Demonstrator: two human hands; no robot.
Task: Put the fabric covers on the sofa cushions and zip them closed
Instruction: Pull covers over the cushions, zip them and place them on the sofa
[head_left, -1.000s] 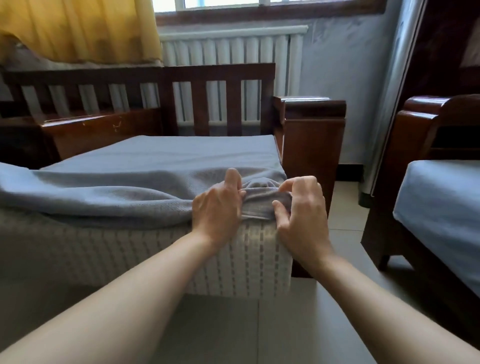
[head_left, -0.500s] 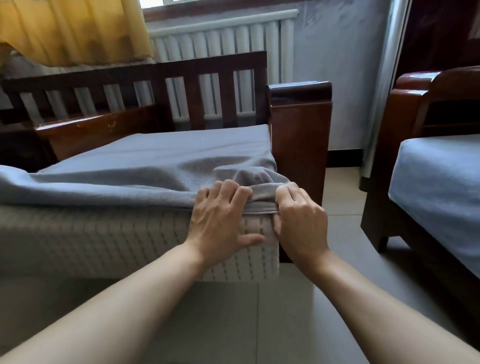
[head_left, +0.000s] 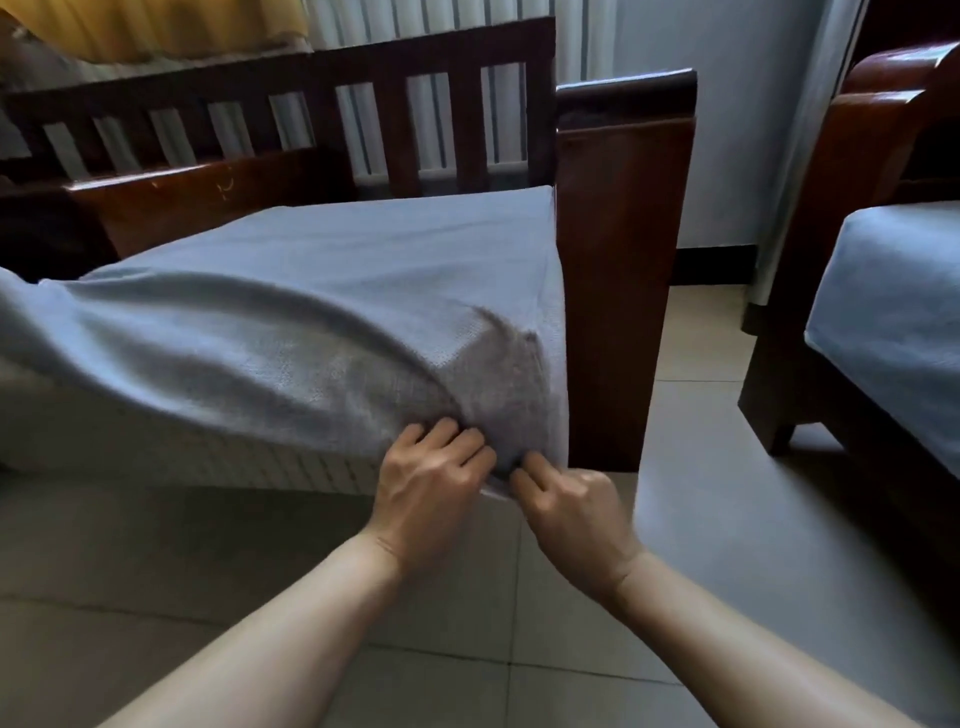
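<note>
From the head view, your 2 hands meet at the front right corner of the cushion (head_left: 218, 447), which lies on the sofa (head_left: 623, 270) seat with its front edge sticking out past the frame. The cover (head_left: 311, 291) is over the top and drawn down across that right corner, but along the front to the left the pale striped cushion shows bare beneath the hem, so the cover is only part way on. Your left hand (head_left: 428, 493) has its fingers curled into the bunched cloth at the corner and grips it; your right hand (head_left: 571, 506) pinches the hem just beside it, fingers bent, the 2 hands almost touching. No zip can be made out here; it may be hidden in the folds. Judging by the way it drapes and puckers, the cover is soft, light knit cloth with some stretch, not slippery, and it should give if you pull steadily. The cushion looks thick and springy, likely to resist at the corners and bulge where the cover is tight. Take hold along the hem, close to the corner seam, not in the loose middle, and work the edge down a little at a time; a hard tug on 1 spot could strain the stitching. A second seat (head_left: 893, 312) with a grey cover stands to the right, well apart.
</note>
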